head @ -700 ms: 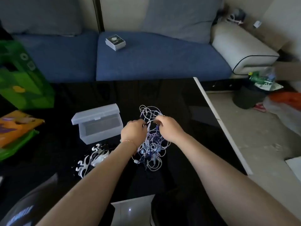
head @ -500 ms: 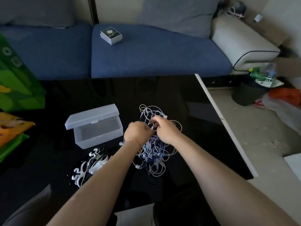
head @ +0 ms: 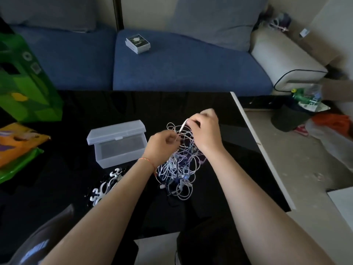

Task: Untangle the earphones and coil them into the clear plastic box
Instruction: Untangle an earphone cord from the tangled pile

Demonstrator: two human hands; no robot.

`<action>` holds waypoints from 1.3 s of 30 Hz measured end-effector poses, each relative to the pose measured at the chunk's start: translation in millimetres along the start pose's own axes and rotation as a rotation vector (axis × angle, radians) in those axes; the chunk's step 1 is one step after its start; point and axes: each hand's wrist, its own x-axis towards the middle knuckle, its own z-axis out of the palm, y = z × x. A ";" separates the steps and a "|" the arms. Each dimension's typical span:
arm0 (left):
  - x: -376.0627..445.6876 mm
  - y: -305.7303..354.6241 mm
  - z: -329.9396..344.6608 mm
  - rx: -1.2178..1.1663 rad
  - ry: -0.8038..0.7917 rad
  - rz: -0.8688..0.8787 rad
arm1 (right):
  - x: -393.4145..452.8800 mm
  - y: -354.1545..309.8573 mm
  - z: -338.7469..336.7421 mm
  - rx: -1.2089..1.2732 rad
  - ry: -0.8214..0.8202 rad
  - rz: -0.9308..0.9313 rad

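Head view, both hands (head: 205, 131) gripping tangled earphones (head: 178, 167), box (head: 118, 144) just beside

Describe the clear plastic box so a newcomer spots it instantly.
On the black table in front of the blue sofa, look left of the two hands. The clear plastic box stands there, frosted, its hinged lid open, unlike the white clips nearer the person.

You have one view only — a wide head camera looking forward and down over the black table (head: 114, 111), close above both forearms.
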 end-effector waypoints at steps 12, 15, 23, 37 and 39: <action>-34.1 14.2 3.9 0.118 -0.070 -0.014 | -26.7 -16.1 -46.1 0.071 -0.469 0.215; -41.0 6.3 12.8 0.100 -0.149 -0.039 | -25.7 -12.2 -43.5 0.159 -0.430 0.190; -34.1 -7.0 15.1 0.120 0.119 -0.074 | -20.7 -18.6 -37.3 0.416 -0.156 0.188; -23.7 -6.0 -9.8 -0.023 0.304 -0.288 | -9.2 18.3 -47.8 -0.156 -0.226 0.380; -28.3 -3.0 -5.3 0.037 0.339 -0.279 | -11.3 10.3 -50.4 0.177 -0.276 0.513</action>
